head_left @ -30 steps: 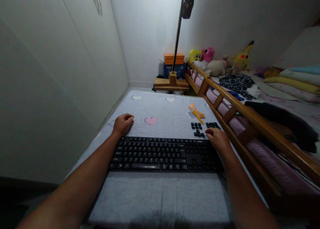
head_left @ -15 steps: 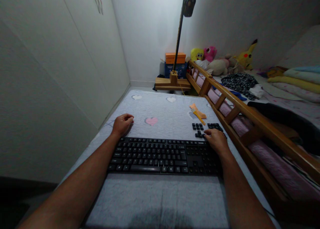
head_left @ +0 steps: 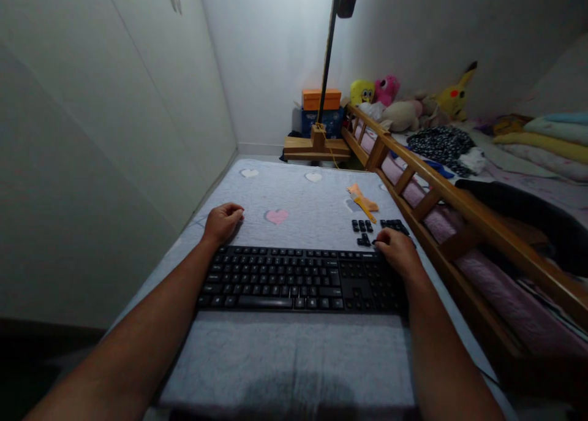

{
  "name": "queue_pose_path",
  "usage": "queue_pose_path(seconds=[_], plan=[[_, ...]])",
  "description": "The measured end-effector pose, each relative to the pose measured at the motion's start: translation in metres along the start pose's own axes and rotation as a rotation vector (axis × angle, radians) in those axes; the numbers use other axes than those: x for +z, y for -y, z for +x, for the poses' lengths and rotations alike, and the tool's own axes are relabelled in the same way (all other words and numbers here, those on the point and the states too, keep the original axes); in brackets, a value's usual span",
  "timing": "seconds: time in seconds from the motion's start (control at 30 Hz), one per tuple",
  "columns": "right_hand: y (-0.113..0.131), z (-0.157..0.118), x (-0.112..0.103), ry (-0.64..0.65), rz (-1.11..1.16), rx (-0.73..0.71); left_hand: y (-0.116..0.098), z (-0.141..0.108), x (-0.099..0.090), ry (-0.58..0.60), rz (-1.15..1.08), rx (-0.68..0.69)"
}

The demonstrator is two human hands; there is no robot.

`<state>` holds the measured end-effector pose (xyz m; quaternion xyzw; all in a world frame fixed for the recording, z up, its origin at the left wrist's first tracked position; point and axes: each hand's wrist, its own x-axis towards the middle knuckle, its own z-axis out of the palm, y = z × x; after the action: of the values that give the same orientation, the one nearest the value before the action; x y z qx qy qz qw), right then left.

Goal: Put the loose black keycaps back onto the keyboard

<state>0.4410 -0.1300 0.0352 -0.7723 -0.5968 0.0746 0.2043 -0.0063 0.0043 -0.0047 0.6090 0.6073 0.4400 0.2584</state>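
Observation:
A black keyboard (head_left: 275,280) lies across the cloth-covered table (head_left: 285,353); its right-hand sections lack keycaps, while the main letter block has them. My right hand (head_left: 397,249) is above the keyboard's upper right corner, its thumb and forefinger pinched on a small black keycap (head_left: 375,242). Just left of it sit a few loose arrow keycaps (head_left: 363,240), with a block of keycaps (head_left: 362,225) behind them. More loose keycaps (head_left: 394,225) lie beyond my right hand, partly hidden by it. My left hand (head_left: 223,222) rests on the cloth behind the keyboard's left end, fingers curled closed.
A yellow-handled brush (head_left: 365,210) lies on an orange cloth (head_left: 367,201) behind the keycaps. Along the right runs a wooden bed rail (head_left: 441,194). A wooden stand (head_left: 316,145) with a dark pole is past the far edge; a white wardrobe (head_left: 114,133) stands left.
The keycap at my right fingertips now shows a small gap from the other arrow keycaps. My left hand stays closed in the same place. The whole view has shifted slightly.

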Motion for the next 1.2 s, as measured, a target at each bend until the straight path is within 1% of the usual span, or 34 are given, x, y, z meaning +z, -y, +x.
queue_pose_path(seconds=[0.1,0.17,0.3,0.43,0.57,0.8,0.9,1.2], plan=[[0.003,-0.009,-0.012,-0.042,0.116,0.035,0.002,0.001,0.001,-0.006,-0.013,-0.009],[0.006,-0.022,-0.02,-0.045,0.211,0.042,0.002,0.001,0.001,-0.008,-0.017,-0.011],[0.015,-0.059,-0.033,0.05,0.379,0.014,-0.002,0.0,0.0,0.002,-0.009,-0.003],[0.024,-0.098,-0.035,0.107,0.425,-0.001,-0.002,0.001,0.0,0.01,-0.009,0.001],[0.028,-0.122,-0.031,0.113,0.425,0.001,0.0,0.001,-0.001,0.017,-0.029,-0.021],[0.031,-0.137,-0.018,0.119,0.378,-0.013,-0.005,0.0,-0.003,0.019,-0.068,-0.026],[0.033,-0.139,-0.015,0.086,0.365,-0.028,-0.005,-0.001,-0.004,0.013,-0.06,-0.015],[0.034,-0.14,-0.008,0.082,0.312,-0.05,-0.008,-0.001,-0.005,0.021,-0.074,-0.035]])
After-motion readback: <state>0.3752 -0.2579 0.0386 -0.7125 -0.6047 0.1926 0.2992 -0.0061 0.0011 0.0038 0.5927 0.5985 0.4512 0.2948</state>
